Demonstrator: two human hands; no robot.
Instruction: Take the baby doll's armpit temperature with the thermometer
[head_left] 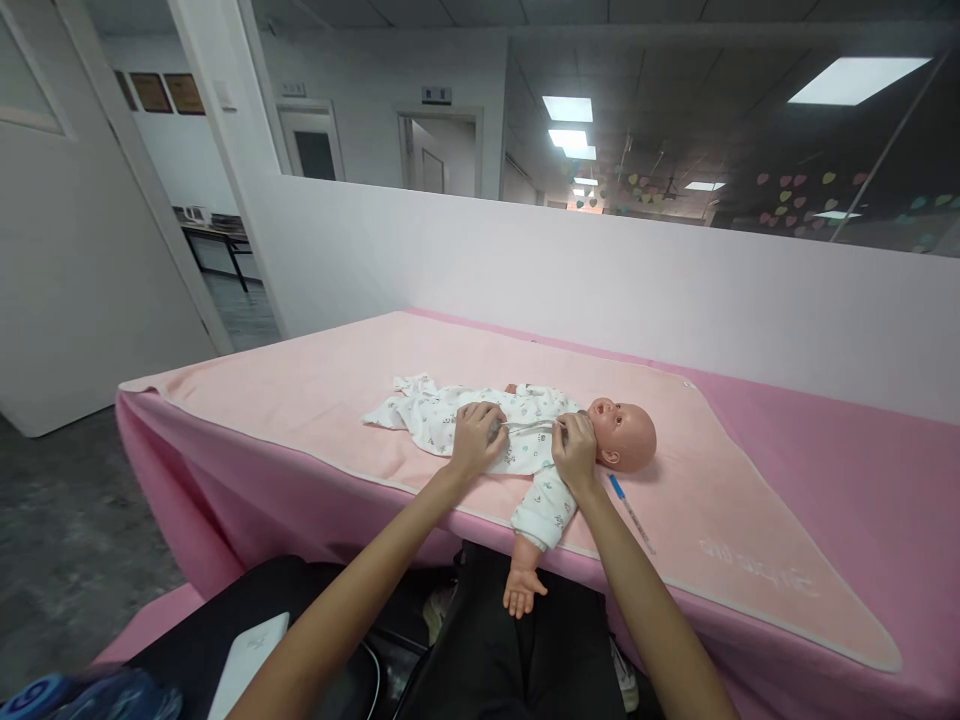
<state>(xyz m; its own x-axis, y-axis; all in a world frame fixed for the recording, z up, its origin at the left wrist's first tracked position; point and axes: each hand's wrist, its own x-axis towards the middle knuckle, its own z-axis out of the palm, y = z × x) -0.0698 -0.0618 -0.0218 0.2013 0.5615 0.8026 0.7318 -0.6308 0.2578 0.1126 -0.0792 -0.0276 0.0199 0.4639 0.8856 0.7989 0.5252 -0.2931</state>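
A baby doll (630, 437) lies on its back with its head to the right. It wears a white printed romper (431, 412), whose legs trail off to the left. My left hand (478, 437) is closed with its fingertips on the romper's front at the belly. Near the doll's neck, my right hand (575, 450) pinches the romper's front. A pale edge of the garment runs taut between both hands; whether it is a zip or a seam I cannot tell. The doll's near arm hangs over the table edge towards my lap.
A blue-capped pen-like thing (630, 510) lies beside my right forearm. A pink mat (300, 385) covers the table over a darker pink cloth (862, 460). Behind stands a white half wall (562, 270) with glass above. A white flat object (247, 655) rests on a black seat at lower left.
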